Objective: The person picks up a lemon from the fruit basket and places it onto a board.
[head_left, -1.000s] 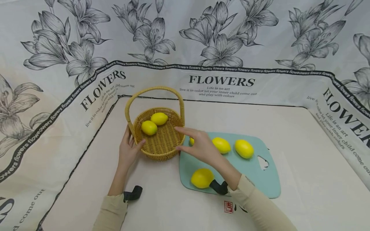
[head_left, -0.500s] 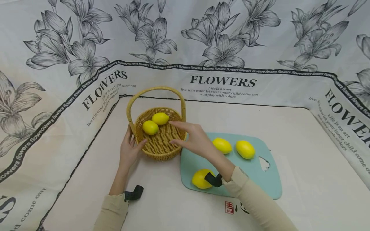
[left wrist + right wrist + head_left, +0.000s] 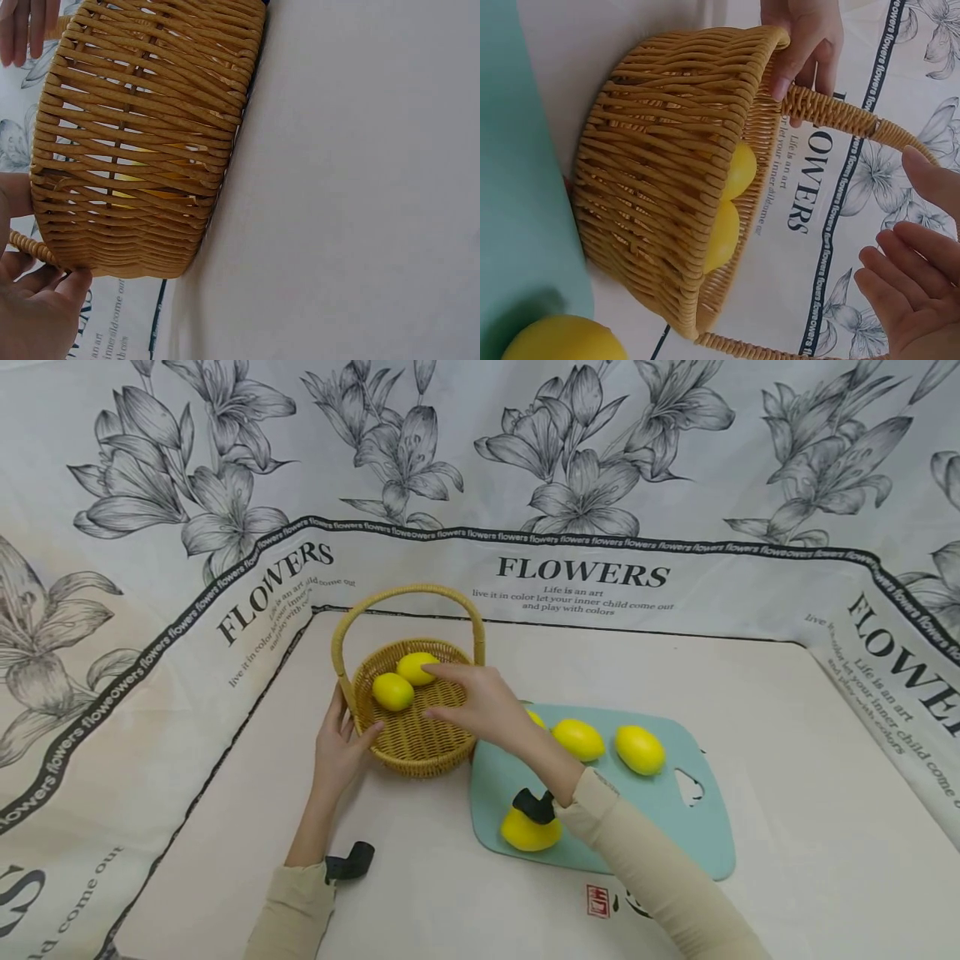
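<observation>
A wicker basket (image 3: 420, 766) with a tall arched handle stands on the table; two lemons, a nearer one (image 3: 393, 692) and a farther one (image 3: 417, 668), lie inside it. My left hand (image 3: 341, 758) holds the basket's left side, thumb over the rim and fingers outside, as the left wrist view also shows at the wicker wall (image 3: 142, 135). Over the basket's right part hovers my right hand (image 3: 487, 706), thumb and fingers spread apart. In the right wrist view that hand (image 3: 915, 292) has nothing in it.
A light blue cutting board (image 3: 660, 827) lies right of the basket. On it are several lemons, including a middle lemon (image 3: 577, 740), a right lemon (image 3: 640, 750) and a front lemon (image 3: 531, 831) partly behind the black wrist mount (image 3: 534, 806). Flower-printed cloth rises around the table.
My right hand has moved left, from the basket's right rim to over its inside near the lemons. The left hand keeps its hold, and the basket stays in place.
</observation>
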